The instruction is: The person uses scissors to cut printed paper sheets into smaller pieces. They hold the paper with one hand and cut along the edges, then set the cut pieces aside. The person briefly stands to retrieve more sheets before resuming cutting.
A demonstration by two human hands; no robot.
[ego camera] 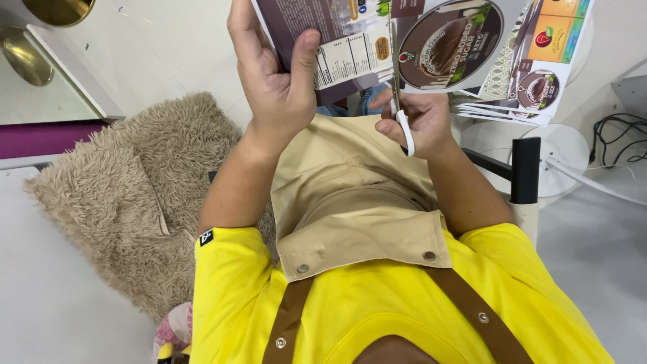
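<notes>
My left hand (276, 74) grips the left side of a printed sheet (350, 34), dark purple with a round picture of a brown dessert. My right hand (418, 121) holds white-handled scissors (403, 125) whose blades run up into the sheet near its middle. Both hands are raised in front of my chest, above a tan apron and yellow shirt.
A stack of similar printed sheets (532, 74) lies on a round white table (563, 158) at the right. A shaggy beige cushion (135, 195) sits at my left. A black chair arm (526, 168) and black cables (620, 135) are at the right. Gold round objects (57, 10) rest top left.
</notes>
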